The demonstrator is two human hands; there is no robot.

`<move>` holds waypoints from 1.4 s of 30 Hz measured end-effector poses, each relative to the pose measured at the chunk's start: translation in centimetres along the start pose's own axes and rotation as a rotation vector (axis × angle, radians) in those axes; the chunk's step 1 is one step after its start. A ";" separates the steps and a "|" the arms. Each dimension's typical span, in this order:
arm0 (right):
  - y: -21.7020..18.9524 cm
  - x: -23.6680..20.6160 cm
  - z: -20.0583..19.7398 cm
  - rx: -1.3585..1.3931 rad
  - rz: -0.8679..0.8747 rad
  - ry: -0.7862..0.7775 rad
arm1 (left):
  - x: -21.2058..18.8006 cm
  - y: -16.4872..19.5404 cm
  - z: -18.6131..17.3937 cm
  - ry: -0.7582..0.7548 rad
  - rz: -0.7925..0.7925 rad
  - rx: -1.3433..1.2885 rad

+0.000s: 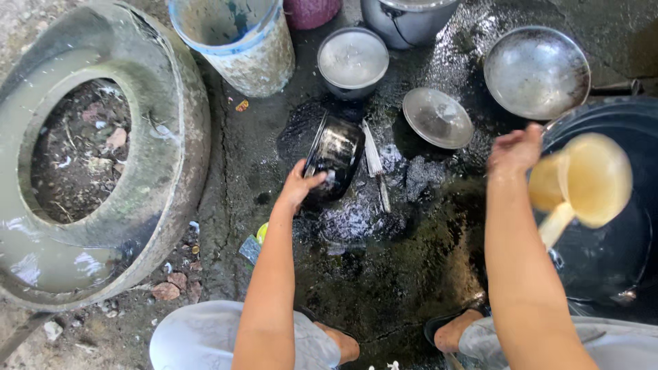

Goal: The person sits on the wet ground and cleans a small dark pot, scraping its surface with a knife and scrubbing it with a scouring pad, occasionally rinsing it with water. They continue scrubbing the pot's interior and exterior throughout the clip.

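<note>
My left hand (pixel 299 186) grips the rim of a soot-black pot (pixel 336 154) tilted on its side on the wet concrete. My right hand (pixel 515 149) holds a pale yellow plastic dipper (pixel 593 179) by its handle, over a large black tub (pixel 617 247) of water at the right. The dipper looks blurred. A small brush (pixel 375 164) lies on the ground just right of the black pot.
A round metal lid (pixel 437 117), a lidded steel pot (pixel 352 60), a metal wok (pixel 537 70) and another steel pot (pixel 408 19) stand at the back. A dirty white bucket (pixel 240 41) and a big concrete ring (pixel 96 151) are on the left. My feet are near the bottom edge.
</note>
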State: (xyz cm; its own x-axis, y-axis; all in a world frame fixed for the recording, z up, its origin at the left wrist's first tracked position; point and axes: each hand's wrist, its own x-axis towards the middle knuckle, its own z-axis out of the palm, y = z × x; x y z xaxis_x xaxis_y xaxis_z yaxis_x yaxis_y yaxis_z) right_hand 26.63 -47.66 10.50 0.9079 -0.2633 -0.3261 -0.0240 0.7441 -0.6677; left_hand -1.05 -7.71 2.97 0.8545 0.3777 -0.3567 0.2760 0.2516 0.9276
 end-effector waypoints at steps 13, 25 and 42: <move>22.2 -27.0 8.9 -1.790 -1.033 -1.225 | -3.1 -2.0 -3.3 -0.033 0.194 0.068; 27.2 -27.8 10.1 -1.985 -0.879 -1.255 | -11.4 -8.5 -17.3 0.525 -0.485 1.079; 27.4 -25.2 10.5 -1.894 -0.881 -1.329 | -7.5 -8.1 -13.8 0.520 -0.077 1.021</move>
State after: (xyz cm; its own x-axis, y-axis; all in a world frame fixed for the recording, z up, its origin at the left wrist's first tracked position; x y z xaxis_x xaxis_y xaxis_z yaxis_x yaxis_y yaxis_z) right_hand 7.47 -14.17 7.45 0.5651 0.8163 0.1196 0.8171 -0.5339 -0.2174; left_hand -15.79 -0.28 -3.40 0.6002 0.7747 -0.1989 0.7509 -0.4601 0.4737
